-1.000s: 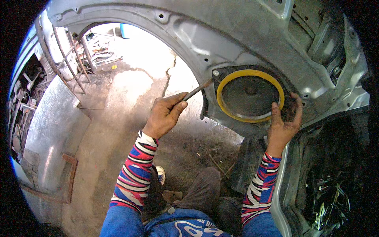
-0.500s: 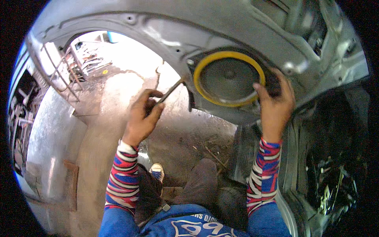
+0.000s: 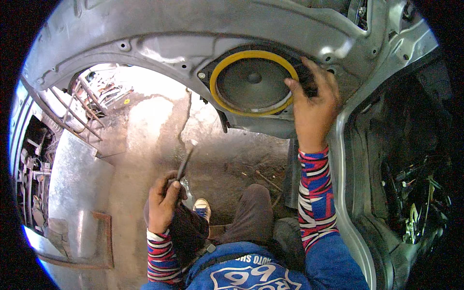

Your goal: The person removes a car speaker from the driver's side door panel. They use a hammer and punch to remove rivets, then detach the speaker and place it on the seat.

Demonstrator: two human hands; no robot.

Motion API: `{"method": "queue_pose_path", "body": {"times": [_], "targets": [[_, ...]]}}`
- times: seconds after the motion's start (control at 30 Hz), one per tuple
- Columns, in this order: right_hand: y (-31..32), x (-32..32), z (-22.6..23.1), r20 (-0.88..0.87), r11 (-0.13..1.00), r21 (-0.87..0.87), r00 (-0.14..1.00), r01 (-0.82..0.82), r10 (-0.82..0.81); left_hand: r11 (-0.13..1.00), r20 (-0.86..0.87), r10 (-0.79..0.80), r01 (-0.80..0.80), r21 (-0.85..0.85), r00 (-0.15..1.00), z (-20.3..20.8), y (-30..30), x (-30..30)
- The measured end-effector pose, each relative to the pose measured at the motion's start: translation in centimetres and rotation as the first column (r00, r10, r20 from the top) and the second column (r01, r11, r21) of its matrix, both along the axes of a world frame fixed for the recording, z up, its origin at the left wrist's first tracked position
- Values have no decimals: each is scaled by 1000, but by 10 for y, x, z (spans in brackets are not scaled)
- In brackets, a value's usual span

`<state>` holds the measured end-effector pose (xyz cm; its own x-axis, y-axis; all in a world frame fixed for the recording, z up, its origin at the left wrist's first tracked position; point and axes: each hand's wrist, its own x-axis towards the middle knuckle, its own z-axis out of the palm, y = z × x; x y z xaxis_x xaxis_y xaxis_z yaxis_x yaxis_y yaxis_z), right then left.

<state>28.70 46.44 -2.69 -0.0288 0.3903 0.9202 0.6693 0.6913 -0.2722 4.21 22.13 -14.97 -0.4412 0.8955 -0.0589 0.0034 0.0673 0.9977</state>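
Clamping a slim dark tool [image 3: 183, 166] between the thumb and fingers of the left hand [image 3: 163, 202], pointing its pale tip upward over the floor [image 3: 137, 145], well apart from the speaker [image 3: 251, 89] on the grey metal panel [image 3: 270, 28]. Reaching with the right hand [image 3: 316, 108] to the speaker's right edge, spreading thumb from fingers, laying the thumb tip over the yellow ring [image 3: 252, 54], not showing clearly whether gripping or only touching
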Motion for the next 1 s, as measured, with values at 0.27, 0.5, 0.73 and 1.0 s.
{"method": "queue_pose_path", "body": {"times": [0.27,0.5,0.73,1.0], "targets": [[-89,-44,-41,97,849,-269,864,-455,494,1000,-303,6,-12,-15,953,58,-9,-1],[-103,-95,-38,446,704,-399,547,-587,709,989,-215,20,13,150,976,113,-2,18],[-23,-105,20,-40,574,-272,605,-773,796,948,-652,-303,146,-284,695,75,-64,-6],[11,-112,39,195,730,23,719,-683,667,632,-576,-641,-77,-771,508,-25,-168,45]]}}
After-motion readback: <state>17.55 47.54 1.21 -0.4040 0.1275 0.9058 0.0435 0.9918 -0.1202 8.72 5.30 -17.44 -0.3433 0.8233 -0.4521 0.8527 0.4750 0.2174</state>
